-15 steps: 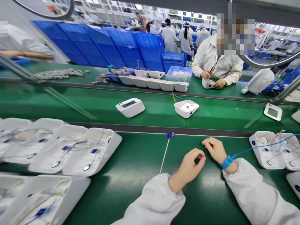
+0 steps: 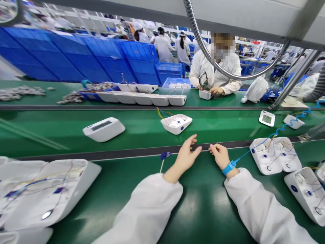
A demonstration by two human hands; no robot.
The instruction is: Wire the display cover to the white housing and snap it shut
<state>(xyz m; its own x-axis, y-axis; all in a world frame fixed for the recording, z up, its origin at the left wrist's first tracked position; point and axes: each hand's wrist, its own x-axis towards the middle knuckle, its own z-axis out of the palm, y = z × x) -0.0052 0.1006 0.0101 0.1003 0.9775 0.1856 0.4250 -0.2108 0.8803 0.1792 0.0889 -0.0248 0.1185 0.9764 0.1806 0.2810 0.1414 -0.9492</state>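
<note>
One spread, empty left hand (image 2: 181, 157) and one curled right hand (image 2: 220, 156), its grip unclear, hover by the belt (image 2: 142, 130), where a shell (image 2: 175, 126) lies hollow side up, presumably keeping its wires (image 2: 159, 113) accessible.

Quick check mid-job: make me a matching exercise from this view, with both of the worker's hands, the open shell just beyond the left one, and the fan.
1. Left hand
2. Right hand
3. Open white shell just beyond the left hand
4. White fan

A. Stands on the far bench
B. Has yellow wires sticking out at one end
C. Wears a blue strap at the wrist
D. Spread open, nothing seen in it

Pairs: 1-D, 2-C, 3-B, 4-A
</note>
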